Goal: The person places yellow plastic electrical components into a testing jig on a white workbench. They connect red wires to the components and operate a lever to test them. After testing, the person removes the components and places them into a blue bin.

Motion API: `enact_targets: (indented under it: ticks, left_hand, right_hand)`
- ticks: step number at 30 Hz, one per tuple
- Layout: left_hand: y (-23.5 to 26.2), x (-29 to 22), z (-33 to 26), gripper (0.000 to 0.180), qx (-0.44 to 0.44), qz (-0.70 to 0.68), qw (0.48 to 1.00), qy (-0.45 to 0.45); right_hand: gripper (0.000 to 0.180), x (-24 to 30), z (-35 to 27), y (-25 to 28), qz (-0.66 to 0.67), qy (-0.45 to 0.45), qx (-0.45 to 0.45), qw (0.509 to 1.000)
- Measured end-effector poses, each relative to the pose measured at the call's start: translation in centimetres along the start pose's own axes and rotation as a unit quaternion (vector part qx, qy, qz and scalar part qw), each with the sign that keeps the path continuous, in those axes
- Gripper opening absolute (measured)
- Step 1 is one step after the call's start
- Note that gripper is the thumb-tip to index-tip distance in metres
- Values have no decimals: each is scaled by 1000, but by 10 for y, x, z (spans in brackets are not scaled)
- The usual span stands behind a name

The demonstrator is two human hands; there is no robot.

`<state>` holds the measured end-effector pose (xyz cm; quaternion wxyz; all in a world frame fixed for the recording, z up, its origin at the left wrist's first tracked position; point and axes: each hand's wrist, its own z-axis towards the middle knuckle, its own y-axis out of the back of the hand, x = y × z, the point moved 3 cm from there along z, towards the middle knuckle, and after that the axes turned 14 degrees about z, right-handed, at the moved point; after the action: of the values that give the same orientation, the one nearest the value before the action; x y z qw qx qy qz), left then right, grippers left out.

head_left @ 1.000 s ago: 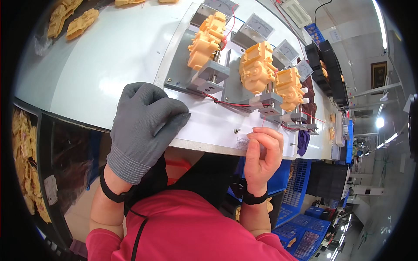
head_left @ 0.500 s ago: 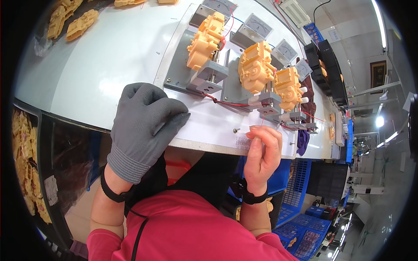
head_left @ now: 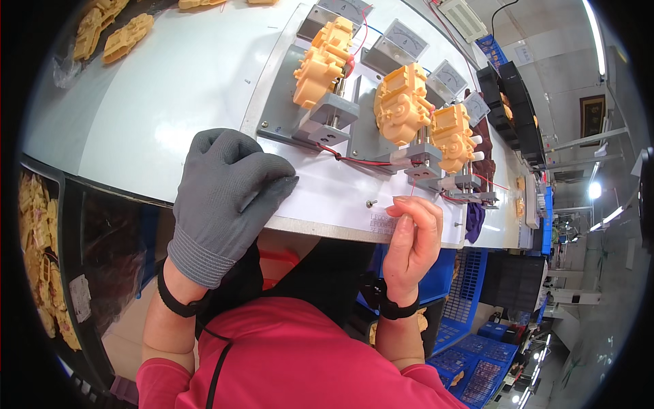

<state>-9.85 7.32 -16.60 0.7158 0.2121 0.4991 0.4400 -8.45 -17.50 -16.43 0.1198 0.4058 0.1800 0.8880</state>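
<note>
My left hand (head_left: 228, 184), in a grey knit glove, rests at the front edge of the white table. Its fingers are curled in with the thumb against them, and nothing shows in them. Bare, my right hand (head_left: 412, 235) hovers by the table edge with loosely bent fingers and the thumb a little apart; no held thing is visible. Beyond my hands, three yellow plastic gearbox-like housings stand on grey metal fixtures: a left housing (head_left: 323, 65), a middle housing (head_left: 400, 105) and a right housing (head_left: 449, 140). Red and black wires (head_left: 361, 161) run along the fixtures' front.
Analog meters (head_left: 398, 44) stand behind the fixtures. More yellow housings (head_left: 128, 39) lie at the far left. A black bin (head_left: 44, 266) of yellow parts is at my left. Blue crates (head_left: 463, 293) stand at lower right. A screw (head_left: 371, 204) sticks up near my right hand.
</note>
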Motion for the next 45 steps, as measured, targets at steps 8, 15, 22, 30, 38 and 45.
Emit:
enact_targets:
  ticks: [8,15,22,30,38,45]
  left_hand:
    - [0,-1,-1,9,2,1,1000,8]
    - [0,-1,0,9,8,2,1000,9]
    - [0,0,0,10,3,-2,1000,2]
    - [-1,0,0,10,0,-4,1000,-1]
    - [-1,0,0,9,-7,-5,1000,-8]
    - [-1,0,0,10,1,10,1000,-14]
  right_hand:
    - [20,0,0,-1,-3,-2,1,1000]
    - [19,0,0,-1,-11,-1,5,1000]
    - [19,-1,-1,-1,-16,-4,3,1000]
    - [18,0,0,-2,-19,-12,2,1000]
    - [19,0,-1,-2,-18,-10,3,1000]
    - [19,0,0,-1,-21,-4,12,1000]
